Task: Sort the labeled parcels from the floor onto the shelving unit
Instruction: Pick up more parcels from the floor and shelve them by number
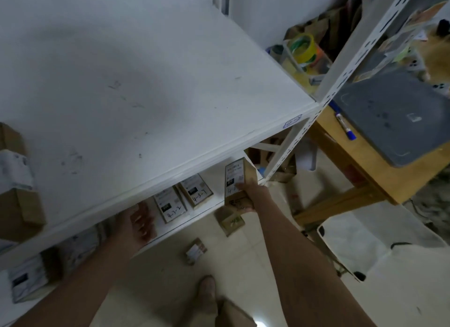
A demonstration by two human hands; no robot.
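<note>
Your right hand [252,196] grips a labeled parcel [234,174] at the lower shelf's [205,207] right end, beside two shelved parcels [194,191]; your left hand [137,225] rests loose-fingered on the shelf edge. Slide it in flat, label up, square with its neighbours, clear of the upright [285,151].

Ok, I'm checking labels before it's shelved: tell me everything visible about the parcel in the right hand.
The parcel is a small, long brown cardboard box. A white printed label covers its top face, with a dark block and a handwritten number starting with 4. The right hand grips its near end, holding it at the front of the lower shelf, right of two similar boxes. Whether it touches the shelf is unclear.
</note>
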